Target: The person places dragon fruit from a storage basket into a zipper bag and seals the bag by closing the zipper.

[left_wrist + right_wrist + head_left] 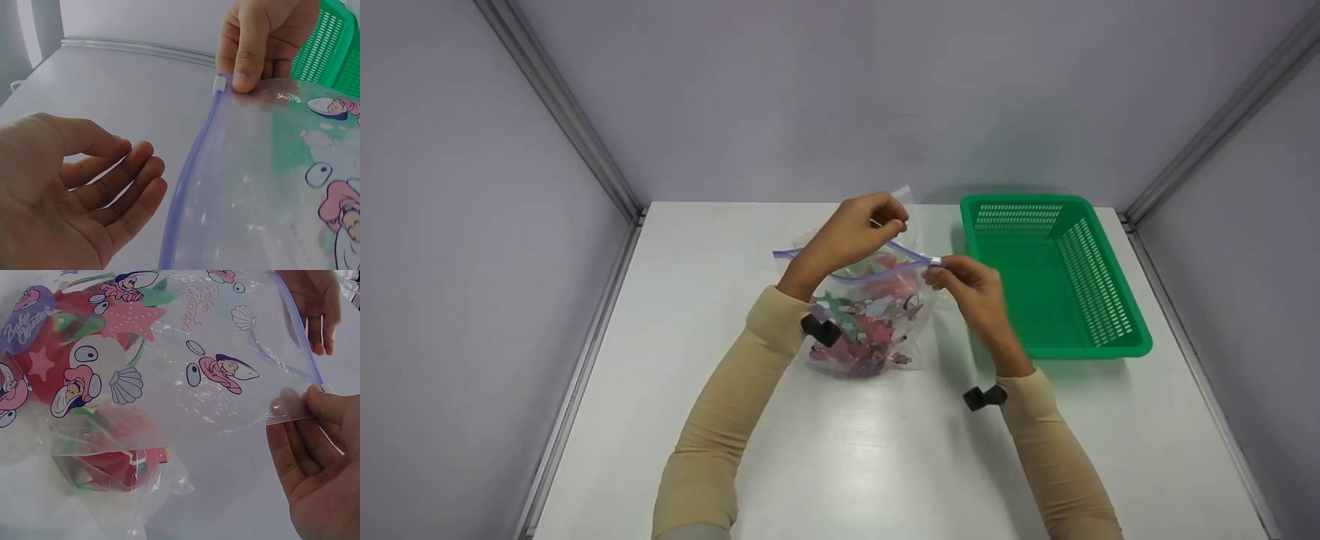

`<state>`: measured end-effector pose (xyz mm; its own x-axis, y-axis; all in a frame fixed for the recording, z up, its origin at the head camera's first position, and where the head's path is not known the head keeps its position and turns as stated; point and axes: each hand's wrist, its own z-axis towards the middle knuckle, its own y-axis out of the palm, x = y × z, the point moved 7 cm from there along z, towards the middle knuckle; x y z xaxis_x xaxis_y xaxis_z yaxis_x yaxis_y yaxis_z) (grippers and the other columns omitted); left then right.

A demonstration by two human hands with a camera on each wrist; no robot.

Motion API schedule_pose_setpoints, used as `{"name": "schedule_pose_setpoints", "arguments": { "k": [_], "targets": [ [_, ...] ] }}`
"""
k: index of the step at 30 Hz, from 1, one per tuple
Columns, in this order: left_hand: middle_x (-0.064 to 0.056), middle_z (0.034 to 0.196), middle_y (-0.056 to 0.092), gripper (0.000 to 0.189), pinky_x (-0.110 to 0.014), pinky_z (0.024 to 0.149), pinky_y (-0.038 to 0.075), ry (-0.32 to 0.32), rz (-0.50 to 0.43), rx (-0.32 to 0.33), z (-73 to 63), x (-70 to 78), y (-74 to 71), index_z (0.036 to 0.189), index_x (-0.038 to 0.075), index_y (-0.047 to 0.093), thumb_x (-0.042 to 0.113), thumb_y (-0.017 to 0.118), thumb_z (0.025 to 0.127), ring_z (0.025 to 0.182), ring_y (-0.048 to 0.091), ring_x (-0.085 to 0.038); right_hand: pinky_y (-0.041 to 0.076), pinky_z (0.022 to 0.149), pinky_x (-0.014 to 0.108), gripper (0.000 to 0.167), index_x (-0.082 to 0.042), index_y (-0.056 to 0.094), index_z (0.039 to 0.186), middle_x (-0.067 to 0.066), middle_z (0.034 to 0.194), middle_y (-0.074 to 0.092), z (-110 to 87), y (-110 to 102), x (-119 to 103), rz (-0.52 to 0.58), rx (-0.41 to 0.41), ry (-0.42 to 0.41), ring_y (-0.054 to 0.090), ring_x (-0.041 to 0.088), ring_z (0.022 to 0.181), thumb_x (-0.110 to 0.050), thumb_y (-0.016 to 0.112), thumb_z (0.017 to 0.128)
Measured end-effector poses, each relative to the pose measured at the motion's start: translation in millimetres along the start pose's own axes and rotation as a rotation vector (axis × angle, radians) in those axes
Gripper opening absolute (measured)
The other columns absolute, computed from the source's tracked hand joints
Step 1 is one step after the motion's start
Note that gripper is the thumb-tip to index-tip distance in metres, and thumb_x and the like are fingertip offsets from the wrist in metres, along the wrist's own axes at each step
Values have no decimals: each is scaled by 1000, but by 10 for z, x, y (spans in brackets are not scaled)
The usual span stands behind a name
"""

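Note:
A clear zip bag (911, 307) printed with cartoon shells and stars sits in the middle of the table, red and green contents (42, 349) showing through it. Its purple zip gapes between the two edges. My right hand (976, 291) pinches the bag's right top corner, thumb and fingertips right beside the white slider (219, 84). Over the bag's mouth hovers my left hand (859, 225), its fingers loosely bent and holding nothing. The left wrist view shows that palm a little apart from the zip.
A green plastic basket (1140, 341) with slotted sides stands at the right, just beyond my right hand. Another clear plastic wrapping (169, 486) lies under the zip bag. Pale walls (847, 97) close in the white table (855, 450) at the back and sides.

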<state>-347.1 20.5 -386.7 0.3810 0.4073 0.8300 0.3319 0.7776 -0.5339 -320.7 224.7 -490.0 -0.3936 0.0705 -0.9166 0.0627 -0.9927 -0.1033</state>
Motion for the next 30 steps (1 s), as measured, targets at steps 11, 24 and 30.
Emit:
{"name": "schedule_pose_setpoints", "arguments": {
  "k": [11, 24, 30],
  "targets": [
    [-9, 121, 75, 24, -32, 100, 58, 3, 137, -176, 276, 108, 403, 126, 6, 74, 19, 62, 109, 108, 70, -20, 61, 77, 21, 12, 15, 73, 107, -3, 95, 81, 16, 48, -40, 14, -26, -72, 73, 6, 80, 9, 65, 100],
    [-10, 113, 79, 17, -32, 90, 61, 7, 200, -298, 348, 102, 558, 113, 6, 81, 16, 71, 104, 99, 74, -21, 62, 73, 23, 14, 12, 76, 107, 14, 91, 80, 24, 53, -54, 4, -2, -63, 73, 10, 76, 9, 64, 101],
    [-10, 107, 80, 15, -30, 80, 59, -12, 233, -296, 356, 110, 556, 107, 5, 83, 12, 71, 102, 84, 67, -15, 61, 72, 24, 13, 14, 74, 106, 7, 90, 81, 29, 63, -45, 35, -1, -59, 73, 11, 75, 9, 64, 101]
  ]
}}
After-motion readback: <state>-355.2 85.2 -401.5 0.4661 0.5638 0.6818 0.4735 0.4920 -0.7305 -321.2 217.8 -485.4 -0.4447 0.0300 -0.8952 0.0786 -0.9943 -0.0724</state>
